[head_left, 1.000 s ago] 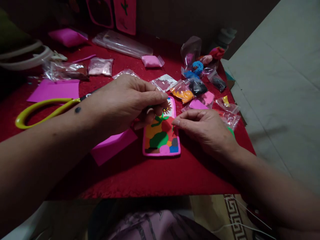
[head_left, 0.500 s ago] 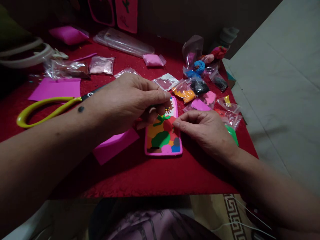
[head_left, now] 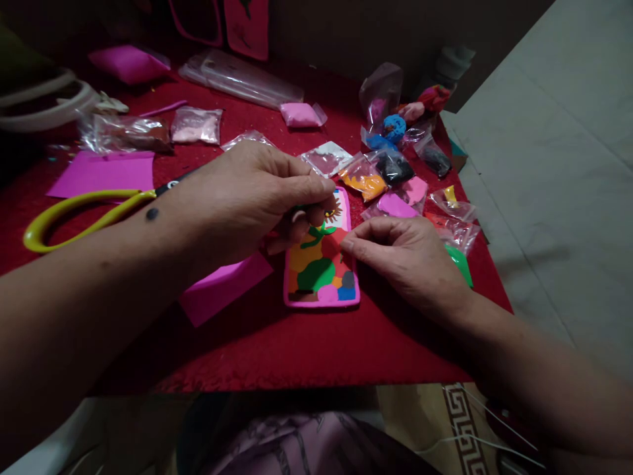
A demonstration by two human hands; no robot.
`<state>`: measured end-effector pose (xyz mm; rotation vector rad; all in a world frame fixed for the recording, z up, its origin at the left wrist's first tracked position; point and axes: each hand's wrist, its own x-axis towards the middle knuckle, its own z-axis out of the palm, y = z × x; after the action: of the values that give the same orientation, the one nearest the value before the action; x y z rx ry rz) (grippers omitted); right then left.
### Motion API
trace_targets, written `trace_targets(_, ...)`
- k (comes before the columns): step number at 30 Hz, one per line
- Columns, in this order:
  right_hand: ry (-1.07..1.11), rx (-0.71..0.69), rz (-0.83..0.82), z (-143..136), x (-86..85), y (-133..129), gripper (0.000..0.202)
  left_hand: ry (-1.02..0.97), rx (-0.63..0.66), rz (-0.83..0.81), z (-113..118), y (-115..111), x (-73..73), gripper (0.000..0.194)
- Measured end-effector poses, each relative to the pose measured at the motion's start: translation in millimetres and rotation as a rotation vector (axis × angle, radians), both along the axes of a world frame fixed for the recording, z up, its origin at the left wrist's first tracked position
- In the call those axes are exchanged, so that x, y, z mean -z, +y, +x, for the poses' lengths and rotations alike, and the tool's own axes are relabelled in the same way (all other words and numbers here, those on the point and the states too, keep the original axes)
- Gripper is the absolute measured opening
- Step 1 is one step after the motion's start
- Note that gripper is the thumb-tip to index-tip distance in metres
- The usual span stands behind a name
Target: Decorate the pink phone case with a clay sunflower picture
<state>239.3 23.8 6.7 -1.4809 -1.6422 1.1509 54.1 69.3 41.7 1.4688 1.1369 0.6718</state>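
A phone-shaped panel (head_left: 316, 274) with a pink rim lies on the red cloth, covered in patches of coloured clay, with a green stem and a brown-petalled flower near its top. My left hand (head_left: 257, 198) is over its upper left part, thumb and forefinger pinched; whatever they hold is too small to make out. At the panel's right edge my right hand (head_left: 400, 254) is also pinched, a tiny dark green sliver showing below the thumb tip; I cannot tell if it is held. Yellow-handled scissors (head_left: 84, 214) lie partly under my left forearm.
Several clay packets, among them an orange one (head_left: 363, 181) and a black one (head_left: 394, 166), crowd the right side. Pink sheets (head_left: 101, 173) lie at left. Behind are a clear plastic case (head_left: 242, 79) and a pink packet (head_left: 302, 115). The table's edge (head_left: 297, 386) is near me.
The view has shifted a little, so the table things sit slightly further left. Both hands keep their pinched poses over and beside the panel.
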Motion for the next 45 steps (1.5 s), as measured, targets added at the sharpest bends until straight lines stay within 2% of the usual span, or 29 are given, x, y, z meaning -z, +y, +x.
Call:
trace_targets(5, 0.013, 0.004, -0.004, 0.7, -0.2, -0.3, 0.016, -0.014, -0.015, -0.029, 0.4, -0.1, -0.4, 0.034)
trace_targets(13, 0.043, 0.019, -0.041, -2.4, -1.4, -3.1, 0.02, -0.009, 0.001, -0.066, 2.0, -2.3, -2.6, 0.04)
trace_targets(28, -0.021, 0.04, 0.039, -7.5, 3.5, -8.6, 0.017, -0.092, 0.021, -0.032, -3.1, 1.1, 8.6, 0.034)
trace_targets(45, -0.075, 0.002, 0.116, -4.6, 6.3, -7.9, 0.009, -0.05, 0.032, -0.071, -3.9, 1.8, 5.0, 0.035)
